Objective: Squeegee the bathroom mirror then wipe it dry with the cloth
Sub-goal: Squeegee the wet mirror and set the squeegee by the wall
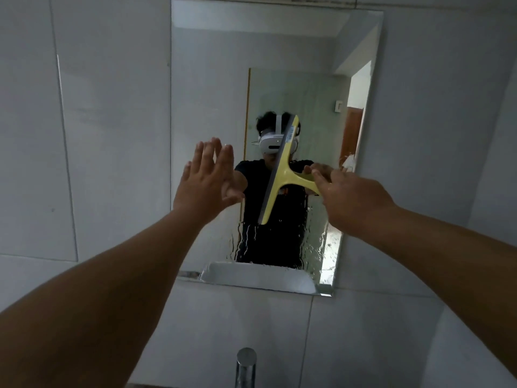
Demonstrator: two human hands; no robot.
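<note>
A rectangular bathroom mirror [279, 46] hangs on the grey tiled wall. Water streaks and drops cover its lower part, while the upper part looks smooth. My right hand [352, 197] grips the handle of a yellow squeegee [282, 169]. Its dark blade stands almost upright, tilted slightly, against the glass near the mirror's middle. My left hand [208, 180] is raised flat with fingers spread at the mirror's left edge, holding nothing. No cloth is in view.
A chrome tap [246, 365] rises at the bottom centre, below the mirror. Grey wall tiles [98, 135] surround the mirror on both sides. The glass reflects a person in a dark shirt with a white headset, and a doorway behind.
</note>
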